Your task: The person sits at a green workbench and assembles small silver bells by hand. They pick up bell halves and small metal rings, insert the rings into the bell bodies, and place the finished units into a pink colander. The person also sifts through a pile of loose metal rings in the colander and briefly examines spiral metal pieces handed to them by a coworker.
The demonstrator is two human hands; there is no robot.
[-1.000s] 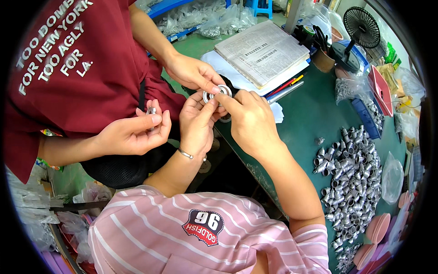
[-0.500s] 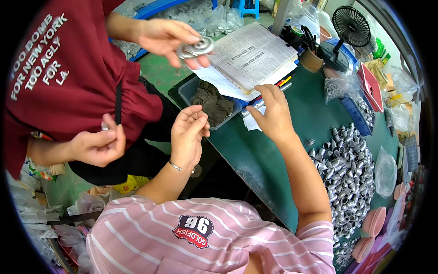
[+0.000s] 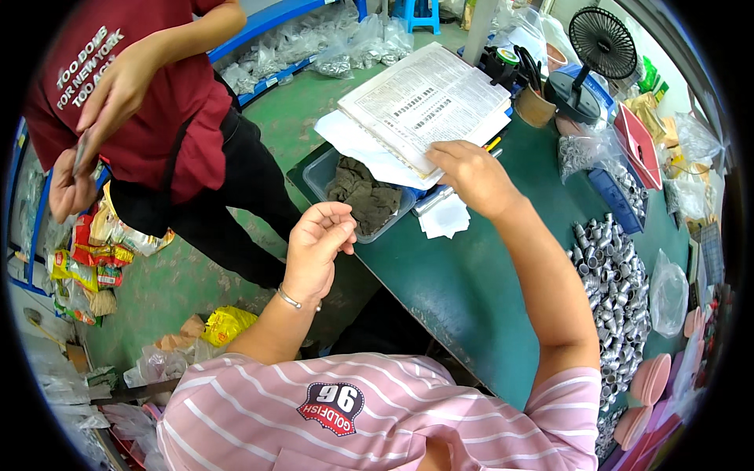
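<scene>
My left hand [image 3: 314, 243] is raised in front of a clear plastic tub [image 3: 310, 174], its thumb pressed against curled fingers. Anything between those fingertips is too small or hidden to make out. A dark crumpled cloth [image 3: 361, 192] lies in the tub. My right hand [image 3: 477, 177] is closed at the near right corner of a stack of folded newspaper [image 3: 424, 102], fingertips on its edge and thumb mostly hidden. Loose white sheets [image 3: 353, 145] stick out from under the newspaper. Just below my right hand lie a white paper scrap [image 3: 445, 217] and several pens [image 3: 493, 144].
A co-worker in a dark red shirt [image 3: 169, 102] stands at left, holding a thin grey piece [image 3: 80, 153] in both hands. On the green table [image 3: 440, 290] are a heap of metal fittings [image 3: 609, 290], a small black fan [image 3: 602, 47], a blue bin [image 3: 616, 200] and a plastic bag [image 3: 667, 294].
The co-worker has stepped back leftward, drawing the hand with the round metal pieces away from the newspaper. My right hand has closed onto the newspaper's corner; my left hand keeps its pinch.
</scene>
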